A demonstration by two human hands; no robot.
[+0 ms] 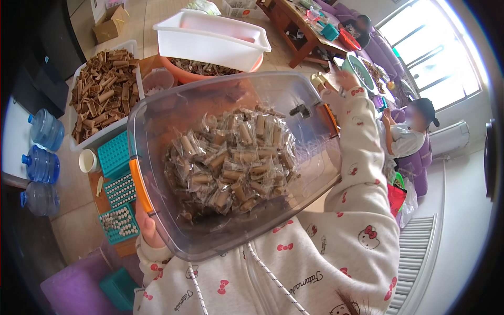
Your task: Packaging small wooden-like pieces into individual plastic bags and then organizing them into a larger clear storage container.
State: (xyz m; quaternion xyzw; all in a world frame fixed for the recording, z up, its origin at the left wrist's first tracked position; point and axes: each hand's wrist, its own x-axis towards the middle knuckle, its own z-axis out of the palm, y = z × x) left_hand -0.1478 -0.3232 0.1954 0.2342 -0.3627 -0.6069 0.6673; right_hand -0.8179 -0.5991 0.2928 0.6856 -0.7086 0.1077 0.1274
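Observation:
A clear grey plastic storage box (310, 194) with orange side latches is held tilted in front of my body. Inside it lies a heap of small brown cylinders (244, 157), each wrapped in clear film. My left hand (149, 226) grips the box's left side below the orange latch, its fingers partly hidden behind the wall. Along the box's right side runs my right forearm. Past the far right corner is my right hand (345, 80), near some pale beige pieces (318, 82); its fingers are too unclear to read.
A white tub (84, 137) heaped with brown pieces stands at the left, beside teal racks (119, 190) and several water jugs (43, 164). Beyond the box, a white bin (210, 42) rests on an orange basin (184, 68). Two people sit by a wooden table (294, 31) at right.

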